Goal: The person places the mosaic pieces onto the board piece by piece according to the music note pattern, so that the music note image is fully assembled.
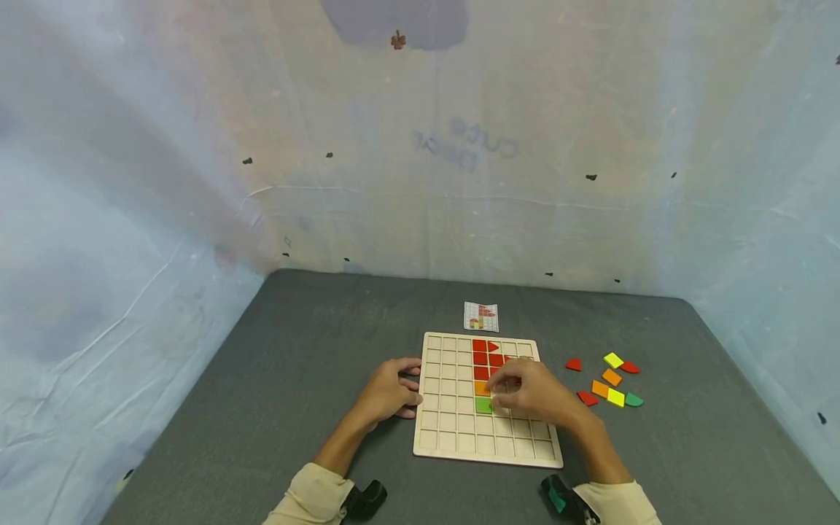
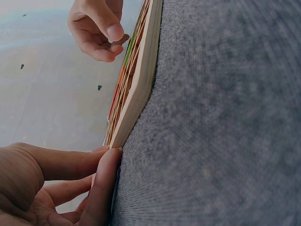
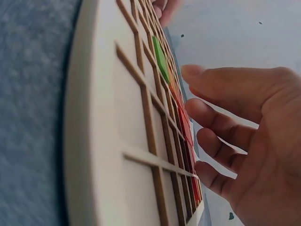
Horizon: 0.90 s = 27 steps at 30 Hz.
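Note:
A pale wooden grid board [image 1: 448, 424] lies on the grey table. Red tiles [image 1: 480, 359], an orange tile [image 1: 481, 388] and a green tile [image 1: 483, 405] sit in its cells. My left hand [image 1: 383, 390] is at the board's left edge. In the left wrist view, thumb and finger tips touch the edge close together. Over the board's middle is my right hand [image 1: 534, 390], thumb and fingers bent and apart, partly hiding the cells beneath. The right wrist view shows nothing between its thumb [image 3: 221, 84] and fingers [image 3: 214, 120], close above the tiles.
Several loose red, yellow, orange and green pieces [image 1: 612, 377] lie on the table to the right of the board. Behind it lies a small printed pattern card [image 1: 481, 317]. Pale sheeting [image 1: 420, 219] rises behind the table and at both sides.

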Motion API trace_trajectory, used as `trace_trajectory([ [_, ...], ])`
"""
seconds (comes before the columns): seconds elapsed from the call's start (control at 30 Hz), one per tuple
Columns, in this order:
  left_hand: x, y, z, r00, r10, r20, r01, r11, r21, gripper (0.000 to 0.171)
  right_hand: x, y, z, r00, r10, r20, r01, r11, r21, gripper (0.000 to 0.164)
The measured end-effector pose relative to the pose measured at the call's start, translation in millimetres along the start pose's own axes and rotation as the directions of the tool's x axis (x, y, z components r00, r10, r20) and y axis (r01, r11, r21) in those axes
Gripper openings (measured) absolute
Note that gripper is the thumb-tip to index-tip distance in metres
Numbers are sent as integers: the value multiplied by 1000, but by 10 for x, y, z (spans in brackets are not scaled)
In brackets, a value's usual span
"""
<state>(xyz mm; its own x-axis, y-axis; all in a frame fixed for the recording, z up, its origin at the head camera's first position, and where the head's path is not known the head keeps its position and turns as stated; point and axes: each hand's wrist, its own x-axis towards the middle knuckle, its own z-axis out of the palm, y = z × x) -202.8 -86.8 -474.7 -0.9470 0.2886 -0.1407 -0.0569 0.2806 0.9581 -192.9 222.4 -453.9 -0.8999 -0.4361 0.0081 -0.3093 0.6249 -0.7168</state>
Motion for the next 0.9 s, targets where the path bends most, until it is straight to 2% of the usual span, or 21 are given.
trace_trajectory([
  [0.13, -3, 5, -5, 1000, 1, -1, -1, 1000, 3, 66, -15, 49, -37, 999, -17, -45, 17, 1000, 15, 19],
  [0.37, -2, -8, -4, 1000, -1, -3, 1, 1000, 8, 66, -72, 141, -113, 992, 20, -128, -15, 999, 36, 29],
  [0.57, -5, -9, -5, 1000, 0, -4, 0, 1000, 9, 66, -134, 213, -205, 985, 15, -173, -6, 999, 47, 35],
  [0.9, -24, 8, -2, 1000, -6, -7, 6, 1000, 13, 66, -285, 425, -388, 969, 109, -223, -116, 993, -18, 41],
])
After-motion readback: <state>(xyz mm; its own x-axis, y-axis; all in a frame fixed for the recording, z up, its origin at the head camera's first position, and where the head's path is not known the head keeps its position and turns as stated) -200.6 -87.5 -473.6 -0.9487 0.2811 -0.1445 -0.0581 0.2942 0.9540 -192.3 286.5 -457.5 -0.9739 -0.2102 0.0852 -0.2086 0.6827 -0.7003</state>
